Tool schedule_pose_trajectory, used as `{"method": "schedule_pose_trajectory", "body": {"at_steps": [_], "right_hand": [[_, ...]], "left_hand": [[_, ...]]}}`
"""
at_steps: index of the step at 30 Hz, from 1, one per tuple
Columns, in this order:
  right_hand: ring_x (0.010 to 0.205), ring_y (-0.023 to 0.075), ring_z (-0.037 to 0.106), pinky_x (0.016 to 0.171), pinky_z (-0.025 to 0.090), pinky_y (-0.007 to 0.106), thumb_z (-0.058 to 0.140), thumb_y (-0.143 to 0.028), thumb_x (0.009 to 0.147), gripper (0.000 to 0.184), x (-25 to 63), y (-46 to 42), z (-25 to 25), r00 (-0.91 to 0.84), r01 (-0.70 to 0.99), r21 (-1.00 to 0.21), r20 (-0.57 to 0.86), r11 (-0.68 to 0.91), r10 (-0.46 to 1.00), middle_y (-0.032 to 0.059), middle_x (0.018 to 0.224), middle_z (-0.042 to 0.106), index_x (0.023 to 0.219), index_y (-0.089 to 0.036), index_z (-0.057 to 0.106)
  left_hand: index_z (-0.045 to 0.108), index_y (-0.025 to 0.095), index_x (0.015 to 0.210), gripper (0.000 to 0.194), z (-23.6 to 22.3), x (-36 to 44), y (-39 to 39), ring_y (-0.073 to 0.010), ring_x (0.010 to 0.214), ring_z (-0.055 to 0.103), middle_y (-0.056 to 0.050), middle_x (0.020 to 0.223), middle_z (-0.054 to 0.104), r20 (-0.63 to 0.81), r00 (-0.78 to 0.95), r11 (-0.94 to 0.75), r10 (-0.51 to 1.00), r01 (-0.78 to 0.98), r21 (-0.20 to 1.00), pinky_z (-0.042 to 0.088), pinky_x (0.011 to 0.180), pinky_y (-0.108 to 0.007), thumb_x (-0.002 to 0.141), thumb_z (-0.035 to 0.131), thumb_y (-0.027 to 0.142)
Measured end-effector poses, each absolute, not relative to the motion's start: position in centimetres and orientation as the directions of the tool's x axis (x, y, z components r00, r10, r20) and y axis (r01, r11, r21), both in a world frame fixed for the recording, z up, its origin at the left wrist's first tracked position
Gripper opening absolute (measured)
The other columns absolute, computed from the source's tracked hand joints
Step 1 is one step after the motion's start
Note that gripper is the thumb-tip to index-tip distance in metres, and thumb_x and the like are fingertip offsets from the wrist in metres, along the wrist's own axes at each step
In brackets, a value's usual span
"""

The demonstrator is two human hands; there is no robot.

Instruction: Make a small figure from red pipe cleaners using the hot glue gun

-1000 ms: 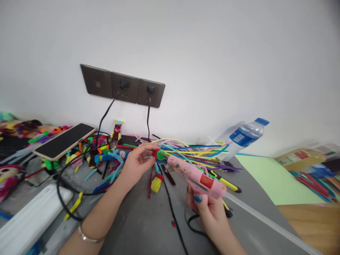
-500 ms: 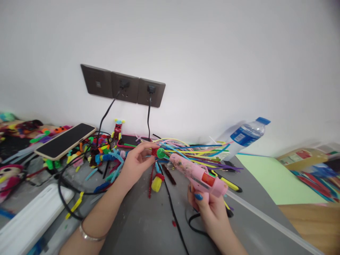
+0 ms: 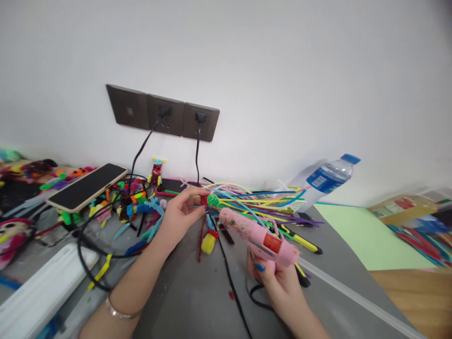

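Between the thumb and fingers of my left hand [image 3: 183,212] is a small red pipe-cleaner piece [image 3: 204,199] with a green coil [image 3: 213,200] on its right end. My right hand [image 3: 273,278] wraps round the grip of a pink hot glue gun [image 3: 256,234], with a long clear glue stick [image 3: 353,289] sticking out of its back. The gun's nozzle points up and left, just right of and below the green coil, apparently apart from it. Below my left fingers lies a yellow tuft with a red band [image 3: 209,242].
Many coloured pipe cleaners [image 3: 261,200] lie behind the gun. A tilted water bottle [image 3: 328,179] is at the right, near pale green paper [image 3: 363,235]. A phone [image 3: 88,186], a white power strip [image 3: 45,292] and black cables [image 3: 228,268] are on the grey table.
The glue gun has drawn slightly down and left with my right hand, and its nozzle has come off the front of the green coil. My left hand has barely moved.
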State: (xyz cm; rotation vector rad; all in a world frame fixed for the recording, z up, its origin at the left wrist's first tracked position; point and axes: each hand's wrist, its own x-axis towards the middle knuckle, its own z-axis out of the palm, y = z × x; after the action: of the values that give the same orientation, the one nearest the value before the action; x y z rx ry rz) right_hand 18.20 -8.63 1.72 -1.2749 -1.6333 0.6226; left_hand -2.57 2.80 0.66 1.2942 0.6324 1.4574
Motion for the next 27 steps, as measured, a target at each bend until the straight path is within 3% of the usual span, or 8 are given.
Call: {"method": "schedule_pose_trajectory", "body": {"at_steps": [7, 15, 27], "right_hand": [[0.045, 0.0140, 0.039, 0.044, 0.038, 0.027, 0.048, -0.059, 0.093, 0.048, 18.1, -8.4, 2.0, 0.009, 0.463, -0.825, 0.370, 0.324, 0.929, -0.0028, 0.048, 0.041, 0.068, -0.019, 0.059], [0.040, 0.0108, 0.034, 0.037, 0.028, 0.023, 0.043, -0.059, 0.096, 0.049, 17.6, -8.1, 2.7, -0.009, 0.365, -0.843, 0.422, 0.396, 0.907, -0.0036, 0.048, 0.042, 0.066, -0.021, 0.049], [0.040, 0.0107, 0.036, 0.040, 0.032, 0.024, 0.038, -0.056, 0.099, 0.050, 17.9, -8.3, 2.5, -0.052, 0.403, -0.811, 0.442, 0.424, 0.895, -0.0037, 0.046, 0.043, 0.066, -0.020, 0.049]], "left_hand": [[0.074, 0.020, 0.095, 0.025, 0.7, -2.5, 2.8, -0.0177, 0.091, 0.069, -0.006, 0.103, 0.071, 0.376, 0.107, -0.320, 0.921, -0.345, 0.882, 0.057, 0.084, -0.030, 0.072, 0.076, 0.012], [0.074, 0.019, 0.095, 0.024, 0.8, -2.5, 2.7, -0.0174, 0.087, 0.070, -0.006, 0.101, 0.071, 0.375, 0.091, -0.324, 0.923, -0.345, 0.881, 0.058, 0.081, -0.029, 0.071, 0.079, 0.017], [0.074, 0.019, 0.095, 0.024, 0.9, -2.5, 2.7, -0.0169, 0.085, 0.070, -0.006, 0.099, 0.072, 0.385, 0.092, -0.329, 0.918, -0.361, 0.872, 0.058, 0.081, -0.030, 0.071, 0.079, 0.016]]}}
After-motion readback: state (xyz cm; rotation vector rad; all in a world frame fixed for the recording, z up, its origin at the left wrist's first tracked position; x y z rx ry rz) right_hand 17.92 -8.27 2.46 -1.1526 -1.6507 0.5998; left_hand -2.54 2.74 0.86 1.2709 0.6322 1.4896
